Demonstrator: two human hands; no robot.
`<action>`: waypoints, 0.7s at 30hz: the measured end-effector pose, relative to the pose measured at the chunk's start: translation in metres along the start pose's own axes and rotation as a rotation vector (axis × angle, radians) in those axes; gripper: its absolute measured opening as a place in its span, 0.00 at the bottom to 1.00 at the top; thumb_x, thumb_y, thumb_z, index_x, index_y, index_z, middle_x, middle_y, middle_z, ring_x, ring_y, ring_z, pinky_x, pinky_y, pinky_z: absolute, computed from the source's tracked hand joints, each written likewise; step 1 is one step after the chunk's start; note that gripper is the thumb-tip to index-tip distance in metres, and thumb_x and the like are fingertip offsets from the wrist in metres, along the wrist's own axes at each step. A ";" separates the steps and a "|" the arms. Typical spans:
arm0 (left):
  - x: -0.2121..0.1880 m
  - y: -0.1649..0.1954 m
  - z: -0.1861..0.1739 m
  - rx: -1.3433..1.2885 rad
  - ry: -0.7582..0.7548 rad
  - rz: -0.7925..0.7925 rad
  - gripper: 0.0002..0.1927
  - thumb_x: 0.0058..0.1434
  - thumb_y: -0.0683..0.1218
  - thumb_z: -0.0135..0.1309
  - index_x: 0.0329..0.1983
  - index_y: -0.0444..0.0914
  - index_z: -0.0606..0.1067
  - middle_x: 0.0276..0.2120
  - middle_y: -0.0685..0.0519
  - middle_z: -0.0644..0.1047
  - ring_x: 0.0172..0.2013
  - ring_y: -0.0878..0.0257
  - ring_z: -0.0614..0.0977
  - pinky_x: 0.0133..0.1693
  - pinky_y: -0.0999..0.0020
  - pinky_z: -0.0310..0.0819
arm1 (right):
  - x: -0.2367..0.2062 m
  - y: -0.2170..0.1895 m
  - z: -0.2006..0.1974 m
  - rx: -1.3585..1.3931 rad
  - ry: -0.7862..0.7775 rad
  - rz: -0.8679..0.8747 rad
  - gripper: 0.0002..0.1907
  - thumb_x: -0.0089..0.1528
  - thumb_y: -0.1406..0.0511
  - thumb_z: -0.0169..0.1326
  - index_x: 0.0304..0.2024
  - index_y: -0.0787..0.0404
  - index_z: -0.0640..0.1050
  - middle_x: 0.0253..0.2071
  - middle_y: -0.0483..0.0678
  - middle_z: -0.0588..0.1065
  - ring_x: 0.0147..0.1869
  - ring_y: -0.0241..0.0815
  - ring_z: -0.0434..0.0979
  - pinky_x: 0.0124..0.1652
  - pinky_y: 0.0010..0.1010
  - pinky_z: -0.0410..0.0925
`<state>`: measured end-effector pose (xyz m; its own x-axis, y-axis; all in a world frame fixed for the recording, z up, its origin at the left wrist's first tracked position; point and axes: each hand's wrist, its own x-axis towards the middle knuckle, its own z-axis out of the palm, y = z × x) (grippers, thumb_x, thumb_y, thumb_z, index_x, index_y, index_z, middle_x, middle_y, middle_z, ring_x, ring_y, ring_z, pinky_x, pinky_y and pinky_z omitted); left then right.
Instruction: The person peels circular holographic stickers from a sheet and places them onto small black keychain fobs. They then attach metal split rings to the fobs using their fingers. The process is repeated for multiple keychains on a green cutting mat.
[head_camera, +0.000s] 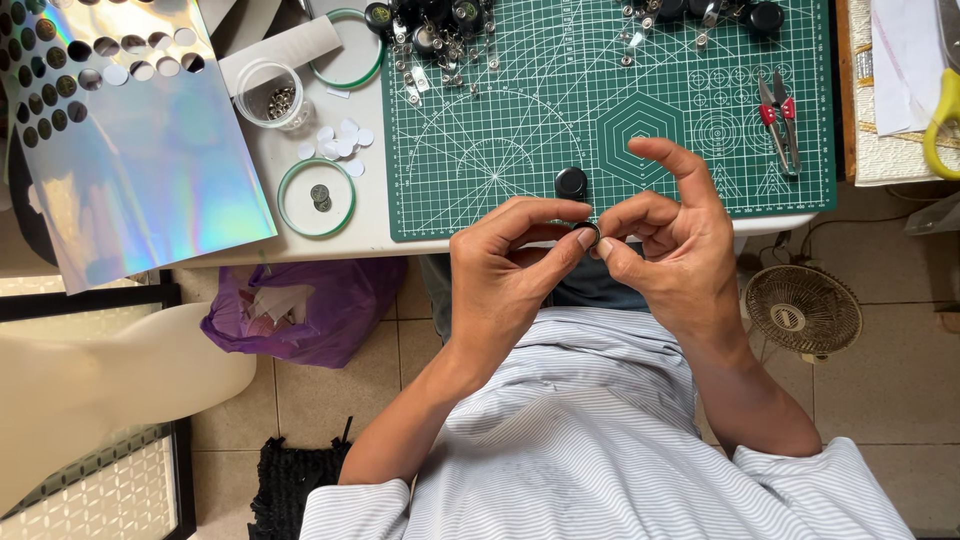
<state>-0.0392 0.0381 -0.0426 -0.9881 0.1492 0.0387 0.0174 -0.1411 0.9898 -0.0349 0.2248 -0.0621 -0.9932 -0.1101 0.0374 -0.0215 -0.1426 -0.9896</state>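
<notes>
Both hands meet just below the near edge of the green gridded cutting mat (610, 110), which lies on the counter (300, 225). The left hand (505, 270) and right hand (675, 250) each pinch one small round dark disc (588, 234) between thumb and fingertips, a shared grip. One matching black round piece (571, 182) sits on the mat just above. Left of the mat lie two green-rimmed round lids (317, 197) and one holographic punched sheet (140, 140).

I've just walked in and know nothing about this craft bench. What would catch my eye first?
Probably the two hands at the centre: the left hand and right hand pinch a small round black piece between their fingertips, just below the green cutting mat. At far left, a shiny rainbow sheet punched with round holes gleams.
</notes>
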 end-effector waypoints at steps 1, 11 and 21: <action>0.000 0.000 0.000 -0.001 0.004 0.001 0.10 0.64 0.38 0.62 0.49 0.33 0.80 0.44 0.49 0.82 0.43 0.62 0.88 0.45 0.74 0.89 | 0.000 0.000 0.000 0.001 0.001 0.002 0.40 0.61 0.79 0.57 0.73 0.66 0.57 0.41 0.51 0.79 0.48 0.35 0.81 0.51 0.25 0.76; -0.001 -0.007 0.000 0.056 0.031 0.062 0.06 0.65 0.40 0.62 0.45 0.35 0.81 0.43 0.50 0.81 0.41 0.64 0.87 0.43 0.74 0.89 | 0.001 0.000 0.000 -0.008 -0.010 -0.005 0.40 0.61 0.79 0.56 0.74 0.66 0.57 0.41 0.51 0.78 0.46 0.34 0.81 0.49 0.24 0.76; -0.002 -0.021 -0.002 -0.249 -0.010 -0.124 0.09 0.66 0.39 0.60 0.49 0.31 0.80 0.41 0.46 0.83 0.43 0.62 0.87 0.48 0.70 0.87 | 0.002 0.002 0.001 0.003 0.012 0.015 0.36 0.62 0.79 0.57 0.71 0.66 0.59 0.42 0.51 0.78 0.49 0.36 0.81 0.52 0.27 0.77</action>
<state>-0.0379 0.0388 -0.0641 -0.9787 0.1900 -0.0783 -0.1433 -0.3575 0.9228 -0.0372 0.2237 -0.0640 -0.9947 -0.1009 0.0210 -0.0063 -0.1435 -0.9896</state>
